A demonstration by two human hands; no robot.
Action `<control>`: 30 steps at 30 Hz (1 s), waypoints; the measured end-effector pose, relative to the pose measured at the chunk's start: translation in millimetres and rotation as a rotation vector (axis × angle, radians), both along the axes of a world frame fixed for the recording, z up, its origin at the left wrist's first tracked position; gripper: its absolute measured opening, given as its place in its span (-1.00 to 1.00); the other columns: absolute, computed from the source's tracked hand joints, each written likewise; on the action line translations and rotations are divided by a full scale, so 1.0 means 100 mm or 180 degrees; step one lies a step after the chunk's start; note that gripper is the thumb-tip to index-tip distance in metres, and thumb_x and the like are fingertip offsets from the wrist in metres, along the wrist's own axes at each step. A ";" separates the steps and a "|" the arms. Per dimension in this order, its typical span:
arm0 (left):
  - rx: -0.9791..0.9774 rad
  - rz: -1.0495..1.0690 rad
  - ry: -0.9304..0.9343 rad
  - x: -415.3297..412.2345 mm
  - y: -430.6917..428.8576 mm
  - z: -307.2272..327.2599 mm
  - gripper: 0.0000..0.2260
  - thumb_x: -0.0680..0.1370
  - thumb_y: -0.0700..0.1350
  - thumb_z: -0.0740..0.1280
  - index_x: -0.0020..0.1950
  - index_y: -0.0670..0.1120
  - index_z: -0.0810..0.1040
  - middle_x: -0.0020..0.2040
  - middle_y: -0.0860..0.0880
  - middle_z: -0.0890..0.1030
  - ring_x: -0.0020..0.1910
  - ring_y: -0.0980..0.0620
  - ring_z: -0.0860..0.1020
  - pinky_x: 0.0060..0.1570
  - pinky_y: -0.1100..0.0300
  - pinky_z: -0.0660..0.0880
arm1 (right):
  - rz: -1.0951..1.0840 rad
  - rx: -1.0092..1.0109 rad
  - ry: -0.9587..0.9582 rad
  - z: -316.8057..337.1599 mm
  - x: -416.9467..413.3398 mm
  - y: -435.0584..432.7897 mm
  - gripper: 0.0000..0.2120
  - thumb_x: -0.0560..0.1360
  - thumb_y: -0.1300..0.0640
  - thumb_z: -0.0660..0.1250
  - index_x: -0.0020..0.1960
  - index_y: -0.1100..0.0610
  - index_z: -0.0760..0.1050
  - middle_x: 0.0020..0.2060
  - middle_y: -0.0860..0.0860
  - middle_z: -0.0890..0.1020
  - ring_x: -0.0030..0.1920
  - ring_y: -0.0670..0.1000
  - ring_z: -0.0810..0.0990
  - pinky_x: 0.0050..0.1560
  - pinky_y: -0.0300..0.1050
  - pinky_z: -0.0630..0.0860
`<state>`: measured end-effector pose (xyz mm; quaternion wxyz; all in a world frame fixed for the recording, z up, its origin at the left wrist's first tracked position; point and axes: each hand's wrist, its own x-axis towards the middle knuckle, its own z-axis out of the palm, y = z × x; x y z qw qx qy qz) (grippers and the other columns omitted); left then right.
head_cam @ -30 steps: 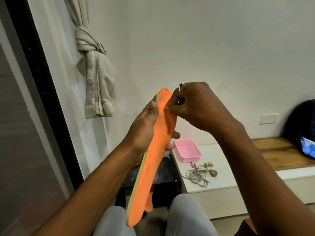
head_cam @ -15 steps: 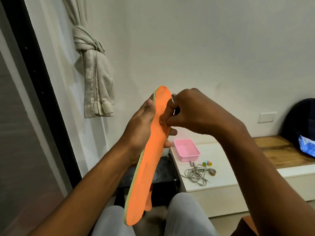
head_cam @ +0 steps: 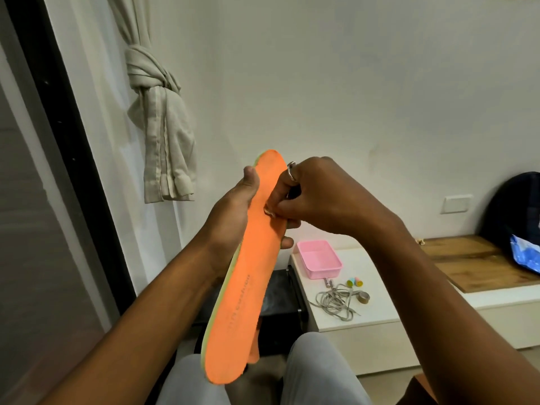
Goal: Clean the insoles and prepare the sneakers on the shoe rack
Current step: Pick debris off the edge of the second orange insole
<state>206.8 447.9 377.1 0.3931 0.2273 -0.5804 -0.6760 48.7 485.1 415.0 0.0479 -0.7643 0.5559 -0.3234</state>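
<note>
Head view: the only view.
Orange insole (head_cam: pixel 251 270): held up over the person's lap, toe end up and leaning away, orange face to the camera, pale green rim along its left edge.
Print on insole: a faint line of lettering runs lengthwise below the middle; its upper, darker part looks like "cushion", the rest is too faint to read.
Left hand (head_cam: pixel 230 214): grips the insole from behind. The thumb lies along the left edge near the toe and the fingers (head_cam: pixel 285 242) curl out past the right edge.
Right hand (head_cam: pixel 318 197): fingers curled tight, thumb and forefinger pinching at the orange face in the forefoot; a ring (head_cam: pixel 291 171) sits on one finger.
Second orange piece (head_cam: pixel 253 349): partly hidden behind the heel end.
White bench (head_cam: pixel 380 290): lower right, carrying a pink box (head_cam: pixel 320 260), a loose tangle of grey shoelaces (head_cam: pixel 336 302), small coloured pieces (head_cam: pixel 355 282) and a tape roll (head_cam: pixel 364 298).
Knotted curtain (head_cam: pixel 159 127): hangs at upper left.
</note>
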 end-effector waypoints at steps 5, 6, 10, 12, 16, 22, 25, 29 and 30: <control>0.0438 -0.0500 0.0227 0.01 -0.01 0.00 -0.37 0.63 0.37 -0.09 0.47 0.07 0.47 0.30 -0.18 0.62 0.16 -0.29 0.61 -0.13 -0.07 0.60 | -0.0587 -0.1364 -0.0672 -0.12 0.07 -0.21 -0.90 0.45 0.25 0.48 -0.14 0.07 0.72 -0.24 -0.09 0.69 -0.29 -0.14 0.57 -0.24 -0.37 0.47; 0.0461 -0.0587 0.0276 0.01 -0.02 -0.01 -0.37 0.63 0.37 -0.09 0.48 0.07 0.47 0.30 -0.17 0.62 0.14 -0.28 0.62 -0.12 -0.07 0.57 | -0.0644 -0.1476 -0.0709 -0.15 0.11 -0.22 -0.89 0.45 0.25 0.47 -0.14 0.06 0.72 -0.24 -0.08 0.69 -0.31 -0.15 0.56 -0.25 -0.35 0.48; 0.0562 -0.0541 0.0452 0.02 -0.05 0.00 -0.34 0.64 0.36 -0.09 0.41 -0.02 0.54 0.10 -0.12 0.68 -0.15 -0.16 0.65 -0.17 -0.03 0.55 | -0.0040 -0.0599 -0.0940 -0.14 0.22 -0.11 -0.87 0.45 0.27 0.46 -0.15 0.07 0.73 -0.34 -0.13 0.67 -0.32 -0.12 0.63 -0.32 -0.19 0.62; 0.0609 -0.0479 0.0463 0.03 -0.05 0.02 -0.30 0.64 0.37 -0.11 0.35 -0.06 0.58 0.02 -0.13 0.68 -0.22 -0.15 0.62 -0.19 -0.02 0.54 | 0.0382 0.0064 -0.0943 -0.07 0.20 -0.01 -0.87 0.45 0.31 0.48 -0.16 0.11 0.72 -0.36 -0.06 0.70 -0.38 -0.11 0.65 -0.31 -0.18 0.61; 0.0670 -0.0546 0.0407 0.01 -0.04 0.01 -0.30 0.64 0.37 -0.11 0.45 -0.05 0.50 0.07 -0.18 0.66 -0.17 -0.18 0.62 -0.14 -0.04 0.54 | 0.0049 -0.0207 -0.1001 -0.08 0.15 -0.06 -0.89 0.45 0.29 0.48 -0.15 0.11 0.72 -0.31 0.02 0.70 -0.34 -0.03 0.66 -0.33 -0.07 0.66; 0.0674 -0.0474 0.0400 -0.03 -0.03 0.00 -0.35 0.65 0.35 -0.09 0.42 -0.01 0.53 0.06 -0.16 0.68 -0.17 -0.16 0.64 -0.15 -0.01 0.51 | -0.0347 -0.1393 -0.1065 -0.21 0.23 -0.19 -0.92 0.45 0.22 0.48 -0.14 0.05 0.71 -0.22 -0.10 0.70 -0.22 -0.10 0.64 -0.15 -0.23 0.58; 0.0692 -0.0267 0.0431 0.00 -0.03 0.05 -0.28 0.65 0.35 -0.12 0.20 -0.06 0.69 0.03 -0.14 0.70 -0.20 -0.15 0.62 -0.17 0.01 0.51 | 0.0322 -0.0492 -0.1195 -0.15 0.27 -0.08 -0.88 0.45 0.29 0.47 -0.16 0.09 0.71 -0.28 -0.03 0.72 -0.29 -0.01 0.68 -0.26 -0.04 0.65; 0.0609 0.0044 0.0280 0.03 -0.03 0.09 -0.24 0.66 0.33 -0.13 0.07 -0.17 0.69 -0.13 -0.22 0.68 -0.28 -0.16 0.64 -0.27 0.06 0.60 | 0.0909 0.0612 -0.1243 -0.06 0.22 0.03 -0.93 0.45 0.36 0.49 -0.11 0.23 0.70 -0.31 0.16 0.71 -0.37 0.10 0.64 -0.35 -0.01 0.58; 0.0618 0.0043 0.0271 0.03 -0.03 0.10 -0.25 0.65 0.34 -0.14 0.10 -0.16 0.67 -0.14 -0.23 0.68 -0.29 -0.16 0.63 -0.27 0.06 0.60 | 0.0824 0.0554 -0.1244 -0.07 0.22 0.02 -0.93 0.45 0.35 0.49 -0.12 0.22 0.70 -0.32 0.14 0.71 -0.37 0.08 0.65 -0.36 -0.02 0.58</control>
